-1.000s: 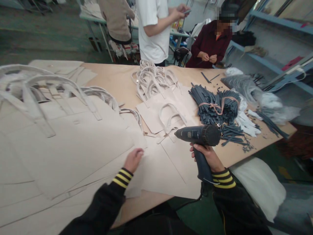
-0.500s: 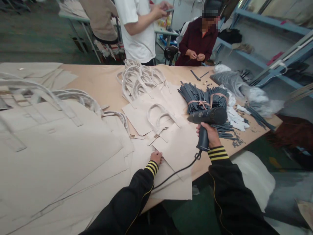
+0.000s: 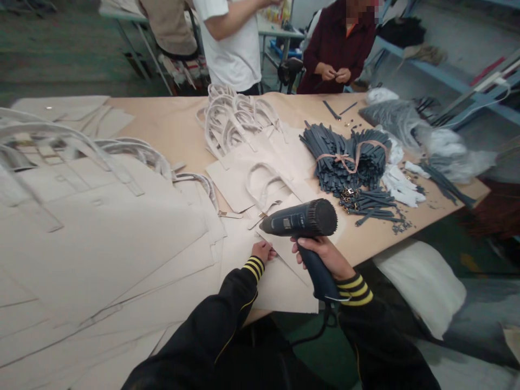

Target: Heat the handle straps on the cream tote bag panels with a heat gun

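Gripping a dark heat gun [image 3: 300, 221] by its handle, the right hand [image 3: 325, 254] holds the tool level above a beige bag panel [image 3: 284, 281] at the table's [image 3: 170, 124] near edge, nozzle pointing left. The left hand [image 3: 262, 251] presses down on the panel, fingers curled. A bundle of dark straps [image 3: 345, 160] lies beyond.

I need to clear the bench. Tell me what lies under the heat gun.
Under the heat gun, held in the right hand, lie flat beige panels on the table. The left hand presses one. What the gun covers is hidden.
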`<state>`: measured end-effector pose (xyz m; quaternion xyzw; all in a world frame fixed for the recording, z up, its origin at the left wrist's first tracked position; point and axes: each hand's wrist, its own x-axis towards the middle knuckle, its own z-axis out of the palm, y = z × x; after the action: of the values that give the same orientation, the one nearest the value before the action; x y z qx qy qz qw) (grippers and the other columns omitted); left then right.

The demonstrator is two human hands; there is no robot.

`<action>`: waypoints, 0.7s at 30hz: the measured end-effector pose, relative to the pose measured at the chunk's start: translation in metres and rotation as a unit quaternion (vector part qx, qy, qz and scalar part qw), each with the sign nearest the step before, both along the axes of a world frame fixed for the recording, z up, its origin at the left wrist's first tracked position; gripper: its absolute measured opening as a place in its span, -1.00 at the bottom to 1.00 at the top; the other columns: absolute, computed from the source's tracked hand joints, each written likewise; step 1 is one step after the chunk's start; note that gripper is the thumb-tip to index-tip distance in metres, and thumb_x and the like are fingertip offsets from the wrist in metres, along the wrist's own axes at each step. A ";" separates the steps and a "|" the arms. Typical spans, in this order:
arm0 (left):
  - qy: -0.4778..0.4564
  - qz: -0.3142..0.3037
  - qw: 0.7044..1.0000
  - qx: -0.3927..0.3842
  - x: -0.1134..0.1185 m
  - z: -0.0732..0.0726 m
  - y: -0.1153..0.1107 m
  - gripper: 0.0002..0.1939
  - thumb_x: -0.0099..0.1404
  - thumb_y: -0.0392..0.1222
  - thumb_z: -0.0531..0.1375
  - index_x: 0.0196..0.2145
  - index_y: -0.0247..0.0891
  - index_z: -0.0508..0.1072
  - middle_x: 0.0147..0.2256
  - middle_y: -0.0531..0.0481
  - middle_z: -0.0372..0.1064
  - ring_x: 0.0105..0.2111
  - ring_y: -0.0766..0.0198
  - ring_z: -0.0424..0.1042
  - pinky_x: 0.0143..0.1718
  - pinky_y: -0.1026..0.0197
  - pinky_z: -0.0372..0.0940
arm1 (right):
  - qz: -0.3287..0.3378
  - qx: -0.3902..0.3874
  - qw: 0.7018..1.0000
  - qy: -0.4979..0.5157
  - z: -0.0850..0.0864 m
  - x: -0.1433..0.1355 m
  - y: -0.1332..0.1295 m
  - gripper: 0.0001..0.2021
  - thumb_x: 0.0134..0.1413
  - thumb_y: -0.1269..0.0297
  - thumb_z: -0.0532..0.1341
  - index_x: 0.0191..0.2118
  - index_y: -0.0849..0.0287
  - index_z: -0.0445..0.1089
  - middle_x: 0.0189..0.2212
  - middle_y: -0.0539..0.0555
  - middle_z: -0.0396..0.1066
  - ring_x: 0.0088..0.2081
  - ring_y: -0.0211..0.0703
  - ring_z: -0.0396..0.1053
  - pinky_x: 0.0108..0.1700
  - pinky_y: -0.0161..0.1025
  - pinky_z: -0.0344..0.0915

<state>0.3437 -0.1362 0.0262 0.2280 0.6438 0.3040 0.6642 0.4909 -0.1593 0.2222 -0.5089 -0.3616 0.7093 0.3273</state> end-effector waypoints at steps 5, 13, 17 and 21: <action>0.047 -0.005 0.999 0.025 -0.003 0.002 0.002 -0.81 0.11 -0.30 0.09 -0.63 -0.32 0.28 -0.70 0.06 0.26 -0.71 0.44 0.23 -0.70 0.41 0.11 | -0.037 0.021 0.996 -0.078 0.010 0.014 -0.023 -0.72 -0.08 0.17 0.28 -0.27 0.26 0.39 -0.44 0.08 0.39 -0.52 -0.20 0.33 -0.58 -0.33 0.30; 0.027 0.064 0.998 -0.003 -0.017 0.001 0.017 -0.88 0.08 -0.34 0.08 -0.59 -0.30 0.24 -0.68 0.08 0.25 -0.63 0.38 0.34 -0.52 0.32 0.30 | -0.059 -0.055 0.981 -0.177 0.026 0.081 -0.141 -0.64 0.05 0.11 0.22 -0.10 0.24 0.37 -0.33 0.15 0.41 -0.44 -0.14 0.33 -0.43 -0.23 0.32; 0.025 0.080 0.996 -0.004 -0.018 0.006 0.014 -0.91 0.03 -0.35 0.10 -0.57 -0.30 0.24 -0.68 0.07 0.25 -0.62 0.36 0.35 -0.50 0.29 0.33 | -0.079 -0.086 0.982 -0.149 0.019 0.076 -0.172 -0.63 0.03 0.06 0.22 -0.12 0.22 0.37 -0.33 0.13 0.41 -0.43 -0.13 0.33 -0.43 -0.23 0.30; 0.033 0.089 0.996 0.001 -0.011 0.008 0.013 -0.91 0.02 -0.36 0.09 -0.57 -0.29 0.20 -0.69 0.10 0.23 -0.63 0.35 0.35 -0.50 0.23 0.36 | -0.084 -0.107 0.980 -0.143 0.021 0.077 -0.179 -0.62 0.01 0.07 0.23 -0.12 0.23 0.37 -0.34 0.12 0.40 -0.44 -0.14 0.33 -0.43 -0.24 0.29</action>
<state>0.3323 -0.1236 0.0346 0.1804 0.6825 0.3545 0.6132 0.5678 -0.3386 0.2432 -0.6655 -0.2827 0.6339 0.2744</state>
